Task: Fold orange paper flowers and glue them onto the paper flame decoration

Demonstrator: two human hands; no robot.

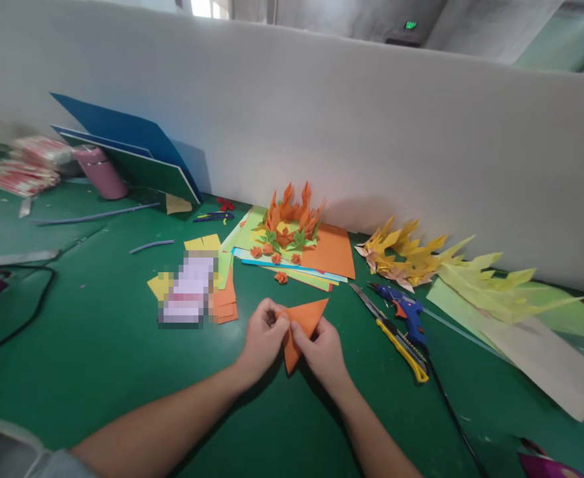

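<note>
Between my two hands is a piece of orange paper (308, 320), folded to a triangular shape and held above the green table. My left hand (265, 335) pinches its left edge between thumb and fingers. On the other side, my right hand (324, 348) grips the paper with the thumb on top and the fingers behind it. Just beyond lie several small orange folded paper pieces (281, 278) and an orange folded-paper crown (292, 216) with green leaf shapes, resting on stacked coloured sheets (336, 249).
To the right lie a yellow utility knife (404, 352), a blue glue gun (411, 315) with its cord, a yellow paper crown (406, 255) and pale green folded paper (501, 285). On the left are a pixelated phone-shaped item (188, 289), orange paper squares (226, 305) and a pink bottle (101, 174).
</note>
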